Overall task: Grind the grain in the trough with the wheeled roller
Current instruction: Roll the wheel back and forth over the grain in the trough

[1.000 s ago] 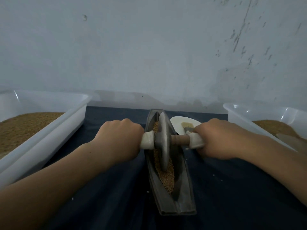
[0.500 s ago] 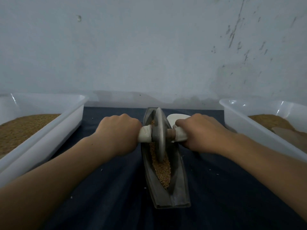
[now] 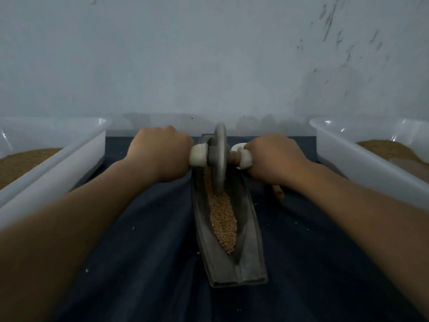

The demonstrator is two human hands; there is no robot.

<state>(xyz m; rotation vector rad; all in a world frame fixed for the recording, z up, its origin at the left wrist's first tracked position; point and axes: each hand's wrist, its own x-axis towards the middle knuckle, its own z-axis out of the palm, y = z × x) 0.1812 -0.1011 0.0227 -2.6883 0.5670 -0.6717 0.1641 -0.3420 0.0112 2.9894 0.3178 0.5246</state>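
Ahead of you a pale grey-blue wall (image 3: 185,54), dark scuffs (image 3: 329,22) streaking its upper right, dim flat light, beneath you a wrinkled dark blue cloth (image 3: 144,263) flecked with pale crumbs, a white plastic tub (image 3: 69,163) at your left, another tub (image 3: 362,168) at your right.

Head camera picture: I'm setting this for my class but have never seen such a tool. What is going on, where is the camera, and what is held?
No machine here: a person works by hand, with the camera worn on the head, looking forward and down. On a dark cloth lies a narrow, boat-shaped trough with grain in its groove. The wheeled roller stands in its far end; the left hand and the right hand each grip one end of its axle. A left tub and a right tub, both white, hold brown material.
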